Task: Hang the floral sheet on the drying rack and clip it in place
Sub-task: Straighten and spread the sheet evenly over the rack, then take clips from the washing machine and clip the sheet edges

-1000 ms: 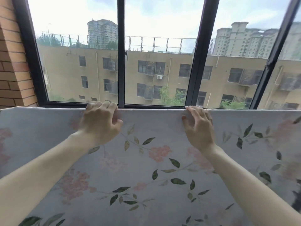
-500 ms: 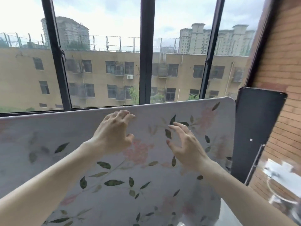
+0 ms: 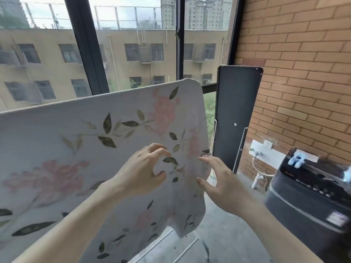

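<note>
The floral sheet (image 3: 57, 141), pale with pink flowers and green leaves, hangs draped over the drying rack, its top edge running across the view to a rounded right corner. The rack's top rail is hidden under the cloth; white rack bars (image 3: 171, 242) show below the hem. My left hand (image 3: 140, 173) hovers in front of the sheet near its right side, fingers loosely curled and holding nothing. My right hand (image 3: 218, 185) is beside the sheet's right edge, fingers spread. Blue clips (image 3: 296, 160) lie on the dark washing machine (image 3: 303, 202) at the right.
A tall black panel (image 3: 235, 111) leans in the corner between the window (image 3: 133, 54) and the brick wall (image 3: 303, 73). A tap and white hose (image 3: 256, 168) sit low on the wall. Grey floor shows between the sheet and the machine.
Both hands let go of the sheet's top edge and dropped lower in front of it. The view swung right, so the sheet's right end, the black panel and the washing machine came into sight.
</note>
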Motion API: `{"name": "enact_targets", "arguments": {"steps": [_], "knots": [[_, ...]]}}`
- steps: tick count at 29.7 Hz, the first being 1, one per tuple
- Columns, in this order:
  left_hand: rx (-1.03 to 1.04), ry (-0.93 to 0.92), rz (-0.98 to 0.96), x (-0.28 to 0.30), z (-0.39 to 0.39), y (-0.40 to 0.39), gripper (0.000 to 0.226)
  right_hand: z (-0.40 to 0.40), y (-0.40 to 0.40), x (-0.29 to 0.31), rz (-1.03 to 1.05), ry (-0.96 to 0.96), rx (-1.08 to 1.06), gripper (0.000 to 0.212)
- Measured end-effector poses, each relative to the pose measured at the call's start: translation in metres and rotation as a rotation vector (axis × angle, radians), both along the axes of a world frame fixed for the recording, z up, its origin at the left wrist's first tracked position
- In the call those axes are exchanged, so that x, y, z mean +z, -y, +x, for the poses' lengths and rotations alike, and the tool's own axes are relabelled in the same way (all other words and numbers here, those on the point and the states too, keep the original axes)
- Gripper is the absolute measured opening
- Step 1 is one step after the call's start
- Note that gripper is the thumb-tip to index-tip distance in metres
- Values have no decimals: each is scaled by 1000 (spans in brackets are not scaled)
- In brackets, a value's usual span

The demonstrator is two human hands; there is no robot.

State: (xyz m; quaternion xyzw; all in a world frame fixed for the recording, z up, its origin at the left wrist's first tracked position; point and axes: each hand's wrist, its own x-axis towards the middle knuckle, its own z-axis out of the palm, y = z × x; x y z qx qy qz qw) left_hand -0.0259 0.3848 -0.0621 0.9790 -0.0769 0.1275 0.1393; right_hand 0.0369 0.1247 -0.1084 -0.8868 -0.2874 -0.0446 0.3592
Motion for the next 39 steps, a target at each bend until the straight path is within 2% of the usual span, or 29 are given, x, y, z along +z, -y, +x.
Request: {"name": "enact_targets", "arguments": {"steps": [9,13,20,25,31,39], "knots": [[-230,-93,-86,-51,121,95,45,54,100,-38,-5,-169,-236,50],[-340,-157,-148,-75,201,141,45,99,152,-45,-16,-207,-351,49],[-474,-276,-111,-95,279,226,43,133,230,-62,10,-231,-520,47],[-567,-290,-93,-105,347,303,40,173,304,-77,78,-268,-658,42],[-530,-334,-98,-128,423,385,39,253,394,-103,74,-314,-621,41],[-360,-381,-163,-150,487,433,36,369,474,-113,40,-413,-523,42]]}}
